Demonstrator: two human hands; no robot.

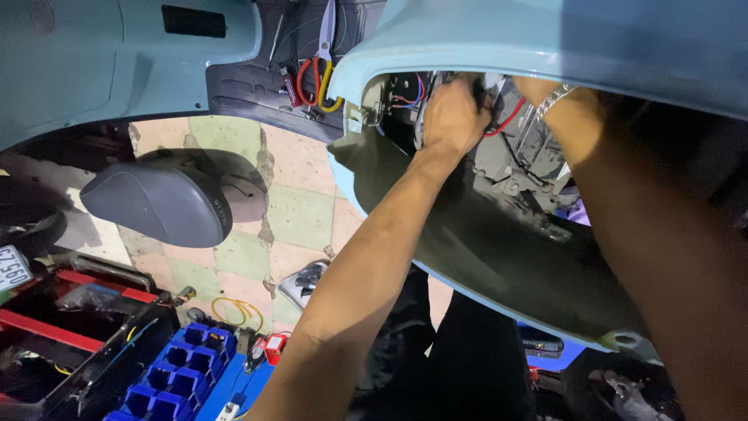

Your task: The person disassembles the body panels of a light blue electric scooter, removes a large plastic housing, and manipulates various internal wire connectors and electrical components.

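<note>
- At the far left I see a red tool tray (pixel 47 327) on the floor, and just right of it a blue compartment organiser (pixel 183 370) with a small red-capped item beside it.
- Above those, a dark grey scooter seat (pixel 160 204) lies over the checked floor tiles (pixel 300 206).
- Higher up, on the scooter's dark footboard, rest pliers with red and yellow handles (pixel 318 82).
- My left hand (pixel 452 117) reaches up into the opening under the pale blue scooter body panel (pixel 545 39). Its fingers are curled shut around something among the wiring (pixel 409 93), where red, blue and black leads show; I cannot tell exactly which part it grips.
- The black inner fender liner (pixel 499 249) runs below that hand, my forearm crossing over it.
- My right hand is hidden inside the cavity; only the wrist with a metal bracelet (pixel 555 97) shows, near a red wire (pixel 510 121), so I cannot tell whether that hand is closed.
- My dark trousers (pixel 467 351) show beneath.
</note>
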